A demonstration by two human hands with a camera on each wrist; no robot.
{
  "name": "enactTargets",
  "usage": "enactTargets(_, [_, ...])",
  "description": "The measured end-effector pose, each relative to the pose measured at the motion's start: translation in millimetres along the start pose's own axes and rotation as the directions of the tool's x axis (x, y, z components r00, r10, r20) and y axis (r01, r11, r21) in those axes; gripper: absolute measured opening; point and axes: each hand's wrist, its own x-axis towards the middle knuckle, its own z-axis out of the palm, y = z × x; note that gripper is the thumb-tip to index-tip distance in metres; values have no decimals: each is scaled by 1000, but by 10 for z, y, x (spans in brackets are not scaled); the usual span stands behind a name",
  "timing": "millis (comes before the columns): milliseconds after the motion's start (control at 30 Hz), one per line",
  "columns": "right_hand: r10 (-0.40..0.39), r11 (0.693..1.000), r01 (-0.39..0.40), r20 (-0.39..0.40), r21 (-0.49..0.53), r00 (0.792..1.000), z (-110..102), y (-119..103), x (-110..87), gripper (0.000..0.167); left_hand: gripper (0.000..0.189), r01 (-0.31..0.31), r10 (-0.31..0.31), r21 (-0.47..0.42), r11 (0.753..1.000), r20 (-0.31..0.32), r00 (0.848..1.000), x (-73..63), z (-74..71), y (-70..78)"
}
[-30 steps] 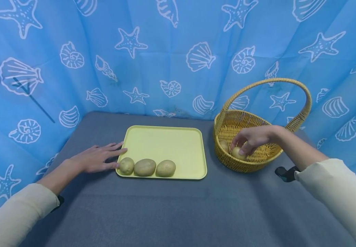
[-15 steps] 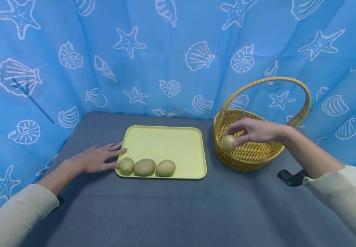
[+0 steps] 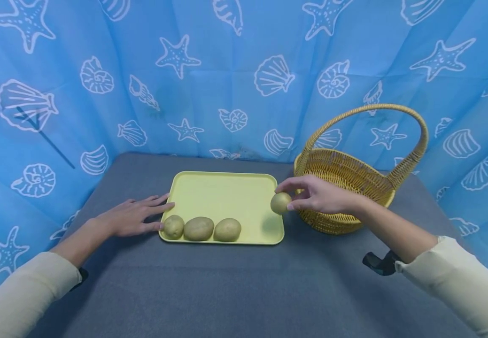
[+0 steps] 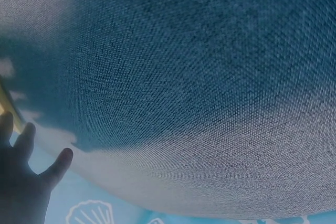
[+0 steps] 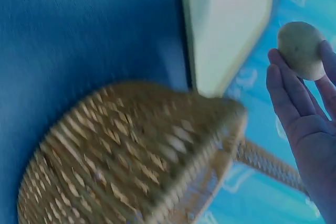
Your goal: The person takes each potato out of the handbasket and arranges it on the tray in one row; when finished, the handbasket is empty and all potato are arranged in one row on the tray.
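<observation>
My right hand pinches a round potato between thumb and fingertips, above the right edge of the yellow tray. In the right wrist view the same potato sits at the ends of my fingers. Along the tray's front edge lie three more potatoes in a row: a small one in the left corner, a longer one and an oval one. With fingers spread, my left hand rests at the tray's left edge, thumb tip against the small potato.
A wicker basket with a tall arched handle stands right of the tray, its inside partly hidden behind my right hand. Grey cloth covers the table. Behind hangs a blue curtain with sea-shell prints.
My right hand has gripped a potato in the basket, lifted it out over the rim and carried it left to the tray's right edge. The left hand has stayed in place.
</observation>
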Motion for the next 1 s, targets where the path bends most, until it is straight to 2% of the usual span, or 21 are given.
enactTargets(233, [-11, 999, 8, 85, 40, 996, 325, 84, 197, 44, 69, -1, 1, -3, 1000, -3, 1000, 0, 10, -6])
enactTargets(367, [-34, 996, 25, 107, 81, 994, 464, 104, 288, 44, 68, -14, 14, 0, 1000, -12, 1000, 9, 14, -9])
enactTargets(533, [-56, 996, 46, 135, 77, 989, 613, 116, 394, 39, 68, -8, 8, -2, 1000, -7, 1000, 4, 15, -15])
enactTargets(733, [-56, 998, 53, 151, 23, 987, 742, 162, 453, 34, 67, -4, 4, -3, 1000, -7, 1000, -7, 18, -21])
enactTargets(1000, [-23, 1000, 21, 138, 16, 990, 782, 155, 455, 33, 70, 35, -34, -10, 999, 4, 999, 2, 33, -25])
